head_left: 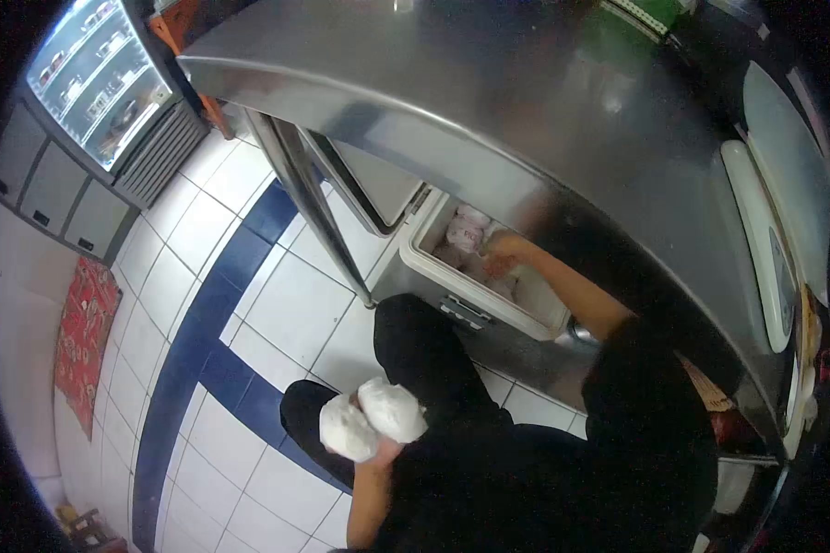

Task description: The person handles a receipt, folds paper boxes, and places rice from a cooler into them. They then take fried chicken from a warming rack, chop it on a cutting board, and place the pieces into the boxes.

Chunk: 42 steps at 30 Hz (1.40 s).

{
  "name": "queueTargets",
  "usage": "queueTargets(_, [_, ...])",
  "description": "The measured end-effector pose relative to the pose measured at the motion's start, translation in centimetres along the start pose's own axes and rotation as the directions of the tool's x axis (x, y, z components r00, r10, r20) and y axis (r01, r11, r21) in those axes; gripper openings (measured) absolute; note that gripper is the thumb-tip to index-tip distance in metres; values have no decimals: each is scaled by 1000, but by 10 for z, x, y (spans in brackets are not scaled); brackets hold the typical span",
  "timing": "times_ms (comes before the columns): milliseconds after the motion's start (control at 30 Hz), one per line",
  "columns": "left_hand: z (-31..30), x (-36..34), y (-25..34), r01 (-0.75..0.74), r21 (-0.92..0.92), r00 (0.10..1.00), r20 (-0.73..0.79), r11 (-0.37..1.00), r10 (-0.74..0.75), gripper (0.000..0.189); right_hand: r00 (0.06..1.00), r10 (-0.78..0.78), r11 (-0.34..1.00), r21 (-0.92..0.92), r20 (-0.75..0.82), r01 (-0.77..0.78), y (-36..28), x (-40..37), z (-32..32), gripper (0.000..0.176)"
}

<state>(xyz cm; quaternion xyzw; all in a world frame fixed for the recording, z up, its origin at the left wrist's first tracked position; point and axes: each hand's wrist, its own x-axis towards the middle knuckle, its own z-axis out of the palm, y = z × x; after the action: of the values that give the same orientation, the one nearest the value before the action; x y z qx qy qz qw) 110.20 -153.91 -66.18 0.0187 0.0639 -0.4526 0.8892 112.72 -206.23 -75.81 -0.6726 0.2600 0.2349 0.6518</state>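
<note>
Two rounded white bundles, a left one (347,431) and a right one (393,410), sit side by side in my left hand (388,452), whose fingers close round them from below, over my knees. They look like plastic bags packed with something white. My right hand (505,255) reaches down into a cooler box (487,297) with pale walls. Its blurred fingers are at several wrapped, whitish packages (468,229) inside; I cannot tell whether they grip one. The cooler's lid (378,175) stands raised on the far side.
A stainless steel counter (489,101) overhangs the cooler, and its metal leg (314,207) stands left of it. White and blue floor tiles (290,295) lie to the left. A lit display fridge (97,83) is at the back left, near a red patterned mat (86,341).
</note>
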Motion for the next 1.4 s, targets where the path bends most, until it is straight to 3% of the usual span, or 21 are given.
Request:
queueTargets(33, [-6, -7, 3, -14, 9, 1000, 4, 1000, 14, 70, 984, 179, 893, -421, 1, -162, -25, 0, 19, 52])
queueTargets(67, [-17, -26, 7, -146, -62, 976, -174, 987, 134, 70, 942, 328, 597, -756, -76, -269, -43, 2, 34, 49])
queueTargets(100, [-26, -42, 11, -290, -108, 907, -349, 951, 237, 70, 934, 328, 549, -774, -146, -314, -42, 19, 44, 49])
queueTargets(167, [-21, -68, 18, -311, 55, 912, -263, 949, 314, 82, 917, 292, 678, -618, -272, -399, -24, 53, 52, 48])
queueTargets(200, [-19, -75, 19, -332, 65, 903, -268, 941, 337, 82, 902, 288, 716, -553, -322, -426, -14, 63, 54, 48])
queueTargets(333, [-14, -101, 12, -439, 122, 893, -49, 890, 447, 91, 874, 270, 790, -426, -405, -441, -7, 81, 59, 47])
queueTargets(467, [-31, -107, 8, -558, 14, 824, -109, 830, 556, 92, 863, 263, 830, -356, -430, -430, -7, 83, 64, 46])
queueTargets(600, [-29, -98, 8, -562, -7, 827, 28, 827, 562, 88, 856, 268, 866, -278, -442, -415, -8, 82, 67, 45])
queueTargets(667, [-26, -94, 10, -517, 71, 855, 79, 853, 512, 90, 853, 269, 885, -234, -447, -402, -8, 81, 68, 45])
queueTargets(900, [-35, -101, 9, -545, 130, 838, 44, 828, 545, 96, 854, 268, 957, 19, -445, -291, -7, 58, 59, 43])
queueTargets(1000, [-36, -109, 11, -507, 165, 854, -32, 846, 519, 98, 893, 224, 969, 188, -390, -161, -2, 39, 44, 43])
queueTargets(1100, [-30, -115, 22, -400, 248, 912, 8, 882, 411, 99, 923, 186, 943, 326, -338, -71, -5, -6, 42, 43])
queueTargets(1167, [-25, -121, 24, -275, 820, 780, -115, 502, 615, 99, 814, 166, 857, 490, -557, 161, -49, -63, 77, 40])
queueTargets(1200, [-9, -125, 32, -149, 938, 822, -59, 314, 566, 96, 813, 186, 855, 499, -551, 143, -44, -72, 73, 40])
queueTargets(1233, [10, -129, 36, -123, 939, 824, -84, 322, 560, 96, 856, 125, 719, 641, -502, 270, -37, -88, 67, 42])
queueTargets(1267, [44, -128, 39, -104, 774, 884, -215, 625, 414, 95, 881, 56, 538, 757, -470, 370, -36, -109, 68, 44])
queueTargets(1300, [77, -123, 39, -51, 516, 927, -294, 855, 233, 94, 880, 89, 534, 768, -467, 354, -30, -134, 77, 44])
queueTargets(1367, [136, -101, 40, -3, 328, 982, -176, 945, 64, 91, 916, -116, 181, 898, -385, 400, -27, -208, 117, 47])
queueTargets(1400, [173, -93, 43, 92, 327, 977, -211, 941, -22, 90, 904, -113, 204, 881, -411, 426, -27, -246, 146, 48])
